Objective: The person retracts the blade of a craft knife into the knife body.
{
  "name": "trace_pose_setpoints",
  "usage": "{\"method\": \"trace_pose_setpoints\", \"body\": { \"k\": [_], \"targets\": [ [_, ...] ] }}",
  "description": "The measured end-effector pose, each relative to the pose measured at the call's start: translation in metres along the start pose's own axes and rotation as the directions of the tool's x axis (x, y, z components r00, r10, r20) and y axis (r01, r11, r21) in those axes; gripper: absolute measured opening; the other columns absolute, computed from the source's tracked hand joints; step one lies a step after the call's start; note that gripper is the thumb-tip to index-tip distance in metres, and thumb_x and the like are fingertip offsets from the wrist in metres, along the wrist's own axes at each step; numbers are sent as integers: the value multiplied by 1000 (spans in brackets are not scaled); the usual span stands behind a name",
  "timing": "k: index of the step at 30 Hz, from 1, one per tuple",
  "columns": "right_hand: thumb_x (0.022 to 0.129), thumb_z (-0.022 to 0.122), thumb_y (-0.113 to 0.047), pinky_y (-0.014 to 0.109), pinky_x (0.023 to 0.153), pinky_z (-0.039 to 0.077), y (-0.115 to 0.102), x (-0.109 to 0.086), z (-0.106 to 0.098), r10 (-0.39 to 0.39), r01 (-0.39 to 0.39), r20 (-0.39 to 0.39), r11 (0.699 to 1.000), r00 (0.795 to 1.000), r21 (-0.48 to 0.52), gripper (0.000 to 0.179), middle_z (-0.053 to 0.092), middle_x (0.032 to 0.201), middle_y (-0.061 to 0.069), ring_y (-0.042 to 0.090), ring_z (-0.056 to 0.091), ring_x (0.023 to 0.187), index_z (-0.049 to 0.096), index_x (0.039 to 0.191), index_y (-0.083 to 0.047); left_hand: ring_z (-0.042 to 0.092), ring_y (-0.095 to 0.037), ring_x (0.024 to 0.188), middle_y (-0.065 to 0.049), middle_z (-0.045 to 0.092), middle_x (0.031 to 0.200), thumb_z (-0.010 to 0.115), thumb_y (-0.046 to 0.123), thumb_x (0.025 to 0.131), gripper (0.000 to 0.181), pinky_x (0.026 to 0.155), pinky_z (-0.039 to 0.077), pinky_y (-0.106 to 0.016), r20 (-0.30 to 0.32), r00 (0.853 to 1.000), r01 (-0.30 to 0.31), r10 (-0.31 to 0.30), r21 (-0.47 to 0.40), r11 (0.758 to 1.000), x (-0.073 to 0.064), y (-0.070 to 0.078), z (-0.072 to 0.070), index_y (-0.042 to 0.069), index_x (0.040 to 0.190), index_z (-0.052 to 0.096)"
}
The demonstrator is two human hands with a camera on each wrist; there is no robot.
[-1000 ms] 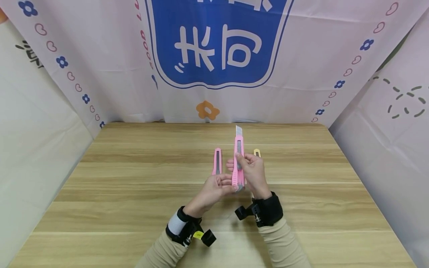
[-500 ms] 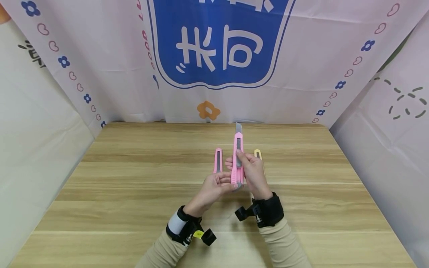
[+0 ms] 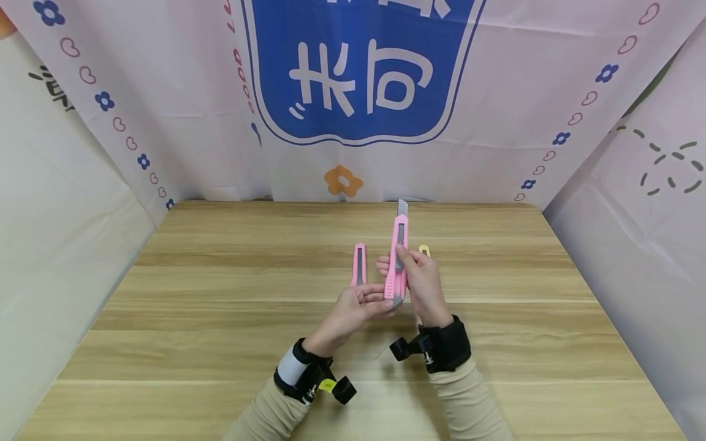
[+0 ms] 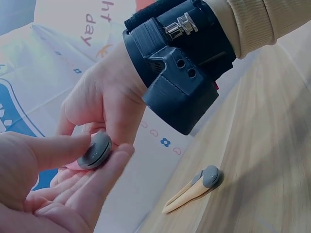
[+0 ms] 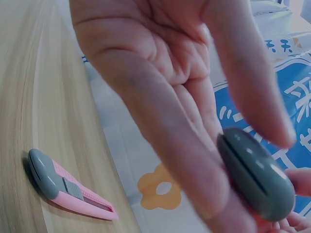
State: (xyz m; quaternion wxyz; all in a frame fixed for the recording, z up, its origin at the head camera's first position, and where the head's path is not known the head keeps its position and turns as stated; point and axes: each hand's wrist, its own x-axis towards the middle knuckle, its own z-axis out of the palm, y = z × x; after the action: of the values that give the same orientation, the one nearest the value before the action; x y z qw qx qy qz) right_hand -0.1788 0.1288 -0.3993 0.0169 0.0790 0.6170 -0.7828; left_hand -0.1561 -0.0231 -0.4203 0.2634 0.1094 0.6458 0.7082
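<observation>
Both hands hold one pink utility knife (image 3: 393,283) raised over the table, its blade (image 3: 402,208) out and pointing away. My left hand (image 3: 353,307) pinches its lower end, by the grey end cap (image 4: 95,151). My right hand (image 3: 427,282) grips the body from the right, thumb on the grey slider. A second pink utility knife (image 3: 360,263) lies behind the left hand, its lower part hidden in the head view; the right wrist view shows it whole. To the right lies a yellow utility knife (image 3: 423,250), mostly covered by the right hand but visible in the left wrist view.
The wood-grain table (image 3: 182,318) reaches back to a printed white cloth (image 3: 193,141) with a blue emblem. Further white cloths hang along both sides. Each wrist wears a black strap with a small camera.
Over the last half second both hands have shifted slightly to the right with the knife, and the knife leans a little more to the right. The right hand covers more of the yellow knife.
</observation>
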Motion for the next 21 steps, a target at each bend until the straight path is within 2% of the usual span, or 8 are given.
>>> {"method": "trace_pose_setpoints", "body": {
  "k": [4, 7, 12, 21],
  "targets": [
    [100, 52, -25, 33, 83, 62, -1, 0, -1, 16, -16, -5, 1000, 1000, 15, 38, 78, 89, 6, 10, 75, 78, 58, 124, 4, 69, -29, 109, -31, 58, 128, 57, -4, 91, 42, 98, 57, -36, 13, 1000, -7, 8, -9, 1000, -1, 1, 0, -10, 132, 48],
    [100, 52, -26, 29, 79, 63, 0, 0, 0, 38, -38, -8, 999, 999, 9, 40, 78, 83, 3, 10, 75, 75, 58, 123, 5, 69, -29, 108, -32, 57, 128, 57, -5, 90, 43, 95, 59, -30, 0, 1000, -9, 9, -17, 1000, -2, 1, 0, -11, 132, 47],
    [100, 51, -27, 26, 75, 64, 0, 0, 2, 64, -64, -20, 998, 998, 6, 40, 77, 77, -1, 9, 74, 72, 58, 123, 5, 67, -35, 110, -33, 58, 127, 57, -7, 89, 44, 89, 60, -23, -21, 1000, -10, 9, -29, 1000, -2, 1, 2, -11, 132, 47],
    [100, 52, -20, 25, 69, 64, 3, 2, 3, 18, -17, -32, 999, 999, 31, 39, 74, 66, -5, 9, 74, 66, 57, 114, 15, 70, -29, 104, -31, 61, 124, 59, -4, 89, 40, 91, 61, -29, 1, 1000, -10, 10, 0, 1000, 0, -2, 1, -11, 128, 51]
  ]
}}
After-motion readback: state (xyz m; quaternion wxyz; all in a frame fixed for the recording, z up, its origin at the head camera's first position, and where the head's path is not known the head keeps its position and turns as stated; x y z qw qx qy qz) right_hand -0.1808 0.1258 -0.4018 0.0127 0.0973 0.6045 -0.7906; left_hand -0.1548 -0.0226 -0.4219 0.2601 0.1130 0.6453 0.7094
